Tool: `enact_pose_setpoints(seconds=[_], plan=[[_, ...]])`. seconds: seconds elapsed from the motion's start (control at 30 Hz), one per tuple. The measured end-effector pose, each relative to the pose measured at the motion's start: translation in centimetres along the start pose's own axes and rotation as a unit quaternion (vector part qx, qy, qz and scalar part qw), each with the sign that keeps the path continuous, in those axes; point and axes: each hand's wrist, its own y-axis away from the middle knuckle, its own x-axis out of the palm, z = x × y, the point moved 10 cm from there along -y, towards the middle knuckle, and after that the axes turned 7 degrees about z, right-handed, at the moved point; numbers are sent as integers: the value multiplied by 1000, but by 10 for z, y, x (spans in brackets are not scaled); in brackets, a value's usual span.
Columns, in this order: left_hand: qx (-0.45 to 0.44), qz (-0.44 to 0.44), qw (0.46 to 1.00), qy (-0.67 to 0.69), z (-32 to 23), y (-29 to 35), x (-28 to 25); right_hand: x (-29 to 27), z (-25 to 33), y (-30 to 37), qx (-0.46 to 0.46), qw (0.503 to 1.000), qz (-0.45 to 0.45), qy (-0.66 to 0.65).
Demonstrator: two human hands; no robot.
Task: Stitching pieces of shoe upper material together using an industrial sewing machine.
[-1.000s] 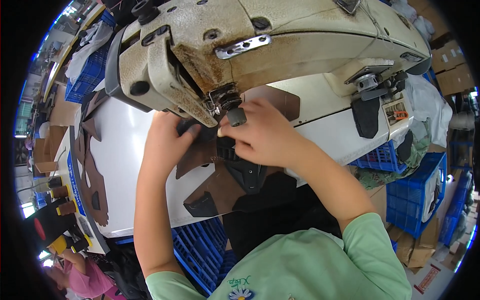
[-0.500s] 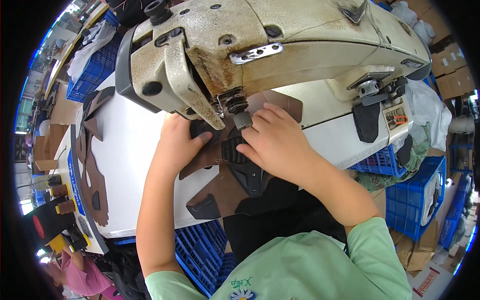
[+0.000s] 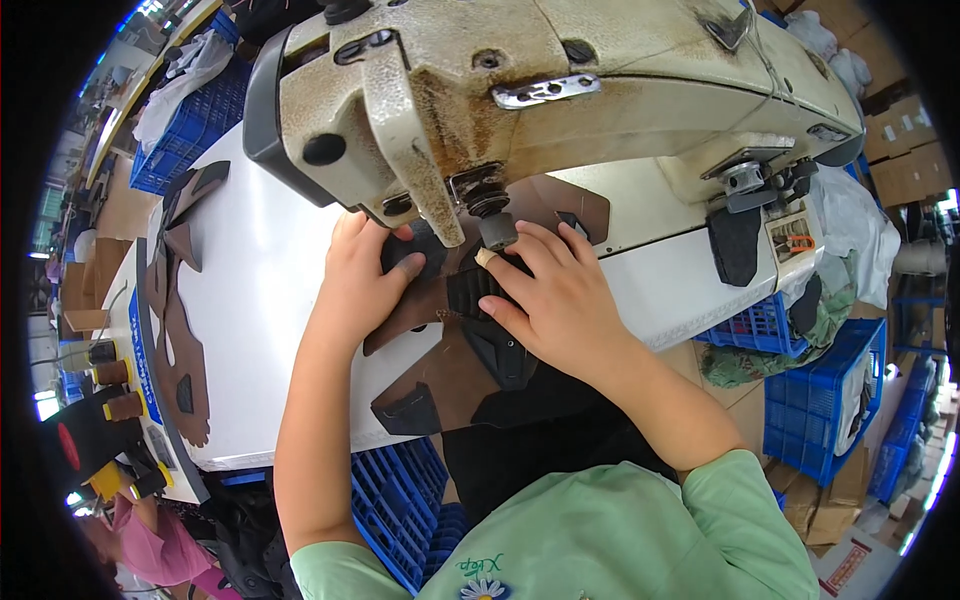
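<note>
1 pink-clad co-worker (image 3: 160, 545), camouflage cloth (image 3: 738, 368) beside a blue crate (image 3: 800, 430)

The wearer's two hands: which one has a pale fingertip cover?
The right hand by the grey knob: its index finger wears the cover. The left hand shows only bare fingertips.

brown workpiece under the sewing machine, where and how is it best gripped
Pinch the brown workpiece by its near-left flap, probably best from the person's side: this thin-looking corner points toward the front edge of the table, clear of the sewing machine, the left hand and the right hand.
</note>
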Motion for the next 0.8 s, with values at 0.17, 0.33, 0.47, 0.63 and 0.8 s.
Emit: enact_pose_setpoints(seconds=[0.17, 0.33, 0.47, 0.63, 0.8], plan=[[16, -13, 1000, -8, -3, -4, -1, 1, -3, 0, 8, 1000, -5, 17], [2, -4, 1000, -20, 3, -9, 1, 1, -7, -4, 13, 999, -16, 27], [-2, -14, 999, -39, 8, -14, 1, 2, -10, -8, 14, 999, -26, 27], [-39, 34, 998, -30, 11, -23, 2, 3, -12, -13, 20, 999, -31, 32], [-43, 36, 998, 0, 17, -25, 5, 5, -11, -15, 29, 999, -31, 29]])
